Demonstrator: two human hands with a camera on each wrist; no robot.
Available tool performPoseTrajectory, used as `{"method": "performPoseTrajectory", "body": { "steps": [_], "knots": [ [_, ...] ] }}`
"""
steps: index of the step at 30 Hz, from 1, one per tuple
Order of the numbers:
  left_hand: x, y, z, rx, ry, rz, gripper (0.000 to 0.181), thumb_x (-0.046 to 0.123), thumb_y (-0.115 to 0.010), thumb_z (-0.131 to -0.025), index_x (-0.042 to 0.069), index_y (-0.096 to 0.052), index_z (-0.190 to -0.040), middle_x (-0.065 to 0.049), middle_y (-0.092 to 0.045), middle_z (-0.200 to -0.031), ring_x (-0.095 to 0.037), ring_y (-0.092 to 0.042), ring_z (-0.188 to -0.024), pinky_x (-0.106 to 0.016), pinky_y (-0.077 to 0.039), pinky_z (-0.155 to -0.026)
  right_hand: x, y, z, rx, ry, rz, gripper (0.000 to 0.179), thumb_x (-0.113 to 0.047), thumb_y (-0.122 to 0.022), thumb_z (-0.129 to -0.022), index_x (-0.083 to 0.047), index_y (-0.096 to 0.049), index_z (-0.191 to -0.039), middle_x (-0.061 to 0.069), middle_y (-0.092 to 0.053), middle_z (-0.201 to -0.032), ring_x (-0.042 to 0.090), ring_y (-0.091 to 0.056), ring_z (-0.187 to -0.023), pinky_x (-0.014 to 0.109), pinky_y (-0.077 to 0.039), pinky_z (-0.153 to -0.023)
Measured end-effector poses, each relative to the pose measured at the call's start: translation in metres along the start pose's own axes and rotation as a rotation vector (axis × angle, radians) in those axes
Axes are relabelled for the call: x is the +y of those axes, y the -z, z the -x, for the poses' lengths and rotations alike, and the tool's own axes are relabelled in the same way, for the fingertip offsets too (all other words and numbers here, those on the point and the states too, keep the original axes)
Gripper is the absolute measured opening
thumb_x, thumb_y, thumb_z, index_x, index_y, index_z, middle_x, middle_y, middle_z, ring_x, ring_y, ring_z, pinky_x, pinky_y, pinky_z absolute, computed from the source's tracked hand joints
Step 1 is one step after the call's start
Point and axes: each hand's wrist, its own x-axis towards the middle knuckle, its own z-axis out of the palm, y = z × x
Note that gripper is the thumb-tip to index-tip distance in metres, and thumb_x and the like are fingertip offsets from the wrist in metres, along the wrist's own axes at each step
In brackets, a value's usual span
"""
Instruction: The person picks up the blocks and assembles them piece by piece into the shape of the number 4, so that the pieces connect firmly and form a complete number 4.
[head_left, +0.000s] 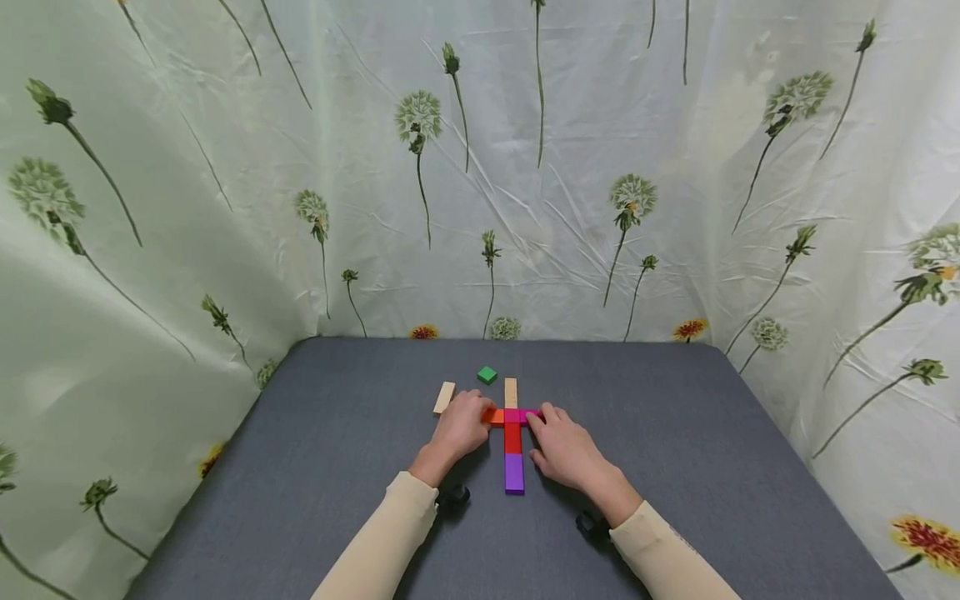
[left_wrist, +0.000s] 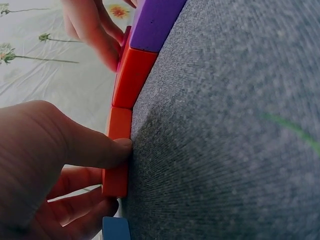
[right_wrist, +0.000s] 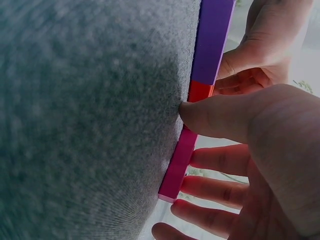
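A cross of flat blocks lies on the grey table. Its upright has a plain wooden block (head_left: 511, 392) at the far end, a pink square (head_left: 512, 415), a red block (head_left: 512, 437) and a purple block (head_left: 513, 473) at the near end. My left hand (head_left: 462, 423) pinches the orange block (left_wrist: 119, 125) of the left arm, thumb on its near side and fingers behind. On the right arm, fingers of my right hand (head_left: 566, 450) touch the magenta block (right_wrist: 178, 162). In the head view the right thumb stands apart from the blocks.
Beyond the left hand lie a loose wooden block (head_left: 445, 397) and a green block (head_left: 487, 375). A bluish block end (left_wrist: 116, 228) shows low in the left wrist view. Curtains (head_left: 525, 167) with dandelion prints hang around the grey table (head_left: 360, 417).
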Motion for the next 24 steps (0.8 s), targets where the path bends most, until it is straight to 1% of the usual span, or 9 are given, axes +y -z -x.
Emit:
{"method": "performPoseTrajectory", "body": {
  "steps": [8,15,20,24],
  "knots": [
    [-0.0019,0.0004,0.0002,0.008,-0.030,-0.005,0.023,0.004,-0.074,-0.082,0.011,-0.079,-0.103,-0.001,-0.063,-0.091,-0.018,-0.054,-0.082,-0.035,-0.050,-0.078,0.0004,-0.0005,-0.0008,-0.009,-0.007,-0.009,0.062,-0.032,-0.079,-0.087,-0.004,-0.059,-0.139,0.014,-0.055,-0.118,0.029,-0.055,-0.114,0.044,-0.055,-0.085],
    [-0.0024,0.0013,0.0009,0.011,-0.035,0.004,0.023,0.004,-0.074,-0.081,0.011,-0.078,-0.103,0.000,-0.063,-0.090,-0.018,-0.054,-0.082,-0.037,-0.050,-0.078,0.0004,-0.0014,-0.0011,-0.005,-0.005,-0.008,0.061,-0.032,-0.079,-0.087,-0.004,-0.060,-0.138,0.014,-0.055,-0.119,0.030,-0.055,-0.115,0.045,-0.055,-0.086],
    [-0.0023,0.0027,0.0006,-0.003,-0.029,0.002,0.024,0.004,-0.074,-0.081,0.011,-0.078,-0.104,-0.001,-0.063,-0.091,-0.019,-0.054,-0.083,-0.037,-0.050,-0.078,0.0002,-0.0019,-0.0015,-0.012,-0.007,-0.009,0.061,-0.032,-0.078,-0.087,-0.004,-0.059,-0.139,0.015,-0.055,-0.120,0.030,-0.055,-0.116,0.046,-0.054,-0.086],
    [-0.0020,0.0046,-0.0015,-0.036,-0.024,-0.012,0.024,0.008,-0.076,-0.082,0.012,-0.078,-0.106,0.000,-0.062,-0.092,-0.018,-0.054,-0.082,-0.036,-0.050,-0.077,0.0001,-0.0022,-0.0016,-0.015,-0.009,-0.005,0.061,-0.032,-0.078,-0.088,-0.005,-0.059,-0.139,0.014,-0.055,-0.121,0.030,-0.055,-0.117,0.046,-0.054,-0.087]
  ]
}}
